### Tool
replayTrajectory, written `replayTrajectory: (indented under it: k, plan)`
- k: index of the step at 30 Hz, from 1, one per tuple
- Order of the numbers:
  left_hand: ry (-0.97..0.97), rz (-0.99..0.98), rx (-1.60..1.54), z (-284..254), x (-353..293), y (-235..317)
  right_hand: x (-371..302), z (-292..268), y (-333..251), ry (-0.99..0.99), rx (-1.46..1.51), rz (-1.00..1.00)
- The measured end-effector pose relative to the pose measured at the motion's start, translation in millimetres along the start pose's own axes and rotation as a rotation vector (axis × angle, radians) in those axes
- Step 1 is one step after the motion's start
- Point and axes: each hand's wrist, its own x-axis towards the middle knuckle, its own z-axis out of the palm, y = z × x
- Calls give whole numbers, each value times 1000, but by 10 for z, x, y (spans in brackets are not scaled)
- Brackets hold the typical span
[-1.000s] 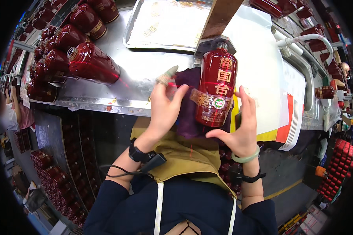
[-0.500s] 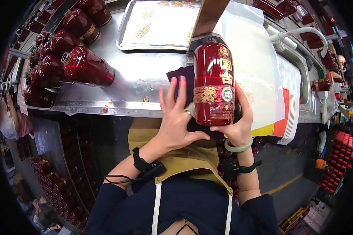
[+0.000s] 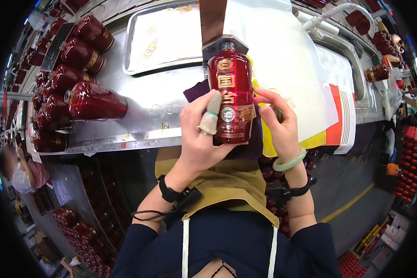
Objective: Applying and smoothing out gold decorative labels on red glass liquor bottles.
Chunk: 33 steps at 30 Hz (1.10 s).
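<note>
A dark red glass bottle with gold characters, a gold band and a round green-and-white emblem lies in front of me, its neck pointing away. My left hand is closed on its left side, the thumb by the base. A grey finger cot and a pale wrapping cover one left finger. My right hand is beside the bottle's right side, its fingers apart and partly bent, the fingertips close to the glass. A dark purple cloth shows under the bottle, below a brown upright board.
Several red bottles stand or lie at the left of the metal table. A tray holds a white sheet with gold pieces. White sheets cover the right side, near a sink and a white pipe.
The bottle has turned about its length, its emblem shifting left. My left hand has closed on it, while my right hand has loosened from its right side. The view has shifted slightly.
</note>
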Motion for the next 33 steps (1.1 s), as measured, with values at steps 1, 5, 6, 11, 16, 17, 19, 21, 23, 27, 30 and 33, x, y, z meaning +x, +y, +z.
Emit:
replayTrajectory:
  k: [1,5,6,11,16,17,19,21,23,27,30,33]
  plan:
    - [-2,-12,-29,-14,-17,-27,8,69,-29,25,-92,-55]
    - [-89,-169,-223,-107,-76,-120,33,-12,35,-12,-103,8]
    - [-91,-168,-220,-106,-90,-107,35,-35,33,-13,-100,8]
    - [-14,-31,-57,-14,-173,-103,-14,78,7,-36,-7,39]
    - [-45,79,72,-16,-170,-121,-3,92,81,-71,2,80]
    - [-47,80,50,-13,-178,-138,-5,92,60,-68,15,76]
    - [-44,81,45,-10,-184,-139,-13,93,54,-68,13,79]
    - [-47,85,61,-13,-193,-145,-12,101,28,-75,25,93]
    - [-46,95,63,-6,-190,-148,-8,87,41,-77,28,93]
    - [-42,106,66,-5,-192,-154,-5,85,50,-83,8,84]
    - [-44,105,68,-11,-185,-136,-4,78,65,-94,26,82]
    - [-56,108,71,-15,-194,-139,4,80,41,-81,62,106]
